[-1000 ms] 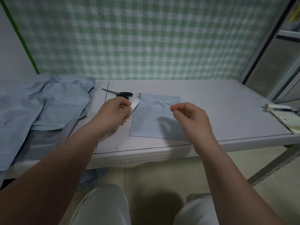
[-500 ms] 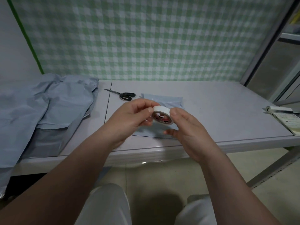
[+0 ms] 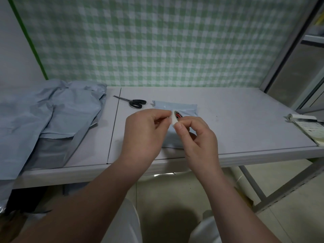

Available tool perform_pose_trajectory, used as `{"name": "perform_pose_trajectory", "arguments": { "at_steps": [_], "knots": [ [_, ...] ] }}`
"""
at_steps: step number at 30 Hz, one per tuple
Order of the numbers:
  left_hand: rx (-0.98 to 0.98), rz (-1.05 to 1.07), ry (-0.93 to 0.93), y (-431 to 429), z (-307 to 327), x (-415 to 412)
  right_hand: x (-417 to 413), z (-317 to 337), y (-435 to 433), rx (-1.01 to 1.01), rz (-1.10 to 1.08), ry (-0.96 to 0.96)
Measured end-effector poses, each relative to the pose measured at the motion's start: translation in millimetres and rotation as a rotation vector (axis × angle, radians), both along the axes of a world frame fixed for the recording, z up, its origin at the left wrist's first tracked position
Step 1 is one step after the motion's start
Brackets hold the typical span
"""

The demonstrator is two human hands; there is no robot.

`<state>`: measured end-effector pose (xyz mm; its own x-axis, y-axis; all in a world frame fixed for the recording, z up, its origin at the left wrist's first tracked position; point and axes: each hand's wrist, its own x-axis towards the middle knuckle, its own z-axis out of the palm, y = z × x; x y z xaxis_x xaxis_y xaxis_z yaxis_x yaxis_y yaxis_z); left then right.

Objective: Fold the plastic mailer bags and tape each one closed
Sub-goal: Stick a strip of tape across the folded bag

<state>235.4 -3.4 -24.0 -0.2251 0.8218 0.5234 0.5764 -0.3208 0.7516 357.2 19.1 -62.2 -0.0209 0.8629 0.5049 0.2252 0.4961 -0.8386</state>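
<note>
One smooth grey bench [image 3: 236,109] spreads under our fingers. Far left of them slumps one crumpled heap of pale-blue plastic mailer bags [image 3: 43,116]. One flat rectangular mailer bag [image 3: 184,106] lies just beyond them. Our left hand [image 3: 145,130] and right hand [image 3: 199,137] curl their fingers. One pair of black-handled scissors [image 3: 135,103] lies beyond the left. Together we pinch one round white tape roll [image 3: 176,118].

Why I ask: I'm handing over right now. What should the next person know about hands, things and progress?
Left hand and right hand: both pinch the tape roll above the table.
Folded mailer bag lies under them; scissors to its left; unfolded mailer pile at far left.
Done: one bag folded.
Left: pull tape, probably cut it, seal this bag, then the pile.
</note>
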Motion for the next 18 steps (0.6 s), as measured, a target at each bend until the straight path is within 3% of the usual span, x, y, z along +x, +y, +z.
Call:
{"name": "perform_pose_trajectory", "arguments": {
  "at_steps": [4,13,18],
  "knots": [
    [0.03,0.043,0.056,-2,0,4,-1,-4,1,0.05,-0.058,-0.033],
    [-0.151,-0.065,-0.028,6,4,-1,3,-11,2,0.079,-0.117,-0.088],
    [-0.175,-0.101,0.055,7,7,-1,6,-12,5,0.13,-0.139,-0.129]
  ]
}}
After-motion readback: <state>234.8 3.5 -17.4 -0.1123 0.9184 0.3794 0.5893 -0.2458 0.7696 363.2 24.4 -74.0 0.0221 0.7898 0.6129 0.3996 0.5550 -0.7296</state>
